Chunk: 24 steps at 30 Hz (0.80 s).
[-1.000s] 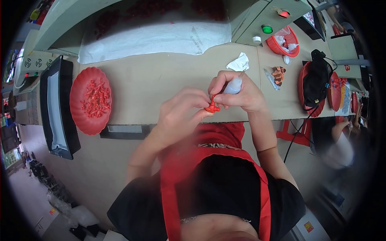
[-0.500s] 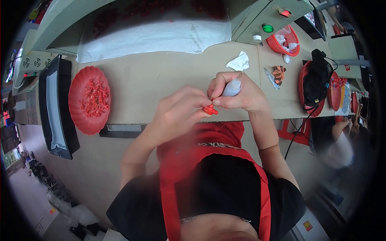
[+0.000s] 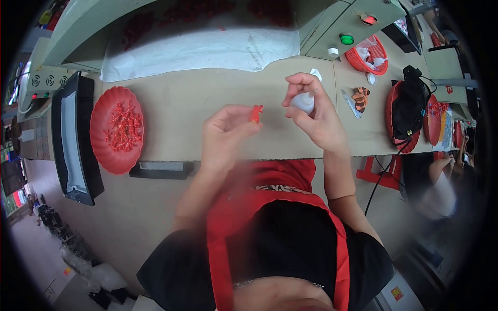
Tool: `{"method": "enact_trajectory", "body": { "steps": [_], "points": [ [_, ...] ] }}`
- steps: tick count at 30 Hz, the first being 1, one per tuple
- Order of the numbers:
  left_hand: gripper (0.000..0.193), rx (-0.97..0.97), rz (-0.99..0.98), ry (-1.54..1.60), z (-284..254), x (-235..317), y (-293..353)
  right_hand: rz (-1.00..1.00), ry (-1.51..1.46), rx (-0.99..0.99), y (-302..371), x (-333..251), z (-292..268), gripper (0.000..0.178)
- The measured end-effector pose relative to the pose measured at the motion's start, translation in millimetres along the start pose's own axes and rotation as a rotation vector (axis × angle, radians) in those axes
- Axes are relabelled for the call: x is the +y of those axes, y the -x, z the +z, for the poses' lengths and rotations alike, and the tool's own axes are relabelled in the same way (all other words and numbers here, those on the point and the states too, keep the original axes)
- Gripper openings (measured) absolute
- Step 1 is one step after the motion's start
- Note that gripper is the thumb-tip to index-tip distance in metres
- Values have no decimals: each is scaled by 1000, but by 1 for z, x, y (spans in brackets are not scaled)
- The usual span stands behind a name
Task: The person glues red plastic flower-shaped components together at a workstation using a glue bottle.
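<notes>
Between the thumb and fingers of my left hand (image 3: pixel 228 132) is a small red figurine (image 3: pixel 256 113), held upright over the table's near part. My right hand (image 3: pixel 322 116) is closed around a small translucent squeeze bottle (image 3: pixel 303 102) with a narrow tip, a little to the right of the figurine and apart from it. To the left stands a red scalloped oval tray (image 3: pixel 98 147) with many small red pieces (image 3: pixel 123 127) in it.
A black tray (image 3: pixel 67 173) overhangs the table's left edge. Pale sheeting (image 3: pixel 207 54) lies at the back, inside a machine opening. To the right are a red basket (image 3: pixel 381 54), orange-and-black finger cots or scraps (image 3: pixel 360 97), and a black bag-like object (image 3: pixel 409 109) with a cable.
My hands have drawn apart. The bottle has left the figurine and moved slightly right and up; the left hand has brought the figurine left and farther from my body.
</notes>
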<state>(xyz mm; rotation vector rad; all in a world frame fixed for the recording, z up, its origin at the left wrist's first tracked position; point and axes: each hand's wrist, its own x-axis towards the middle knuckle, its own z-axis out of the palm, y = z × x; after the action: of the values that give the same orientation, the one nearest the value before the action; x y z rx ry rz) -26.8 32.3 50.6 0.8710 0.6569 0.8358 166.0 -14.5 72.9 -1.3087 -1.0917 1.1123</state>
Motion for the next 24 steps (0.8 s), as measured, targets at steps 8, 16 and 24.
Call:
{"method": "enact_trajectory", "body": {
  "steps": [8,16,24],
  "points": [
    [23,115,-52,9,4,1,-3,-229,216,163,36,-17,18,42],
    [25,201,129,-155,11,9,-1,-685,527,190,44,-19,21,35],
    [25,201,133,-102,12,11,3,-728,514,154,39,-20,29,33]
  ]
}}
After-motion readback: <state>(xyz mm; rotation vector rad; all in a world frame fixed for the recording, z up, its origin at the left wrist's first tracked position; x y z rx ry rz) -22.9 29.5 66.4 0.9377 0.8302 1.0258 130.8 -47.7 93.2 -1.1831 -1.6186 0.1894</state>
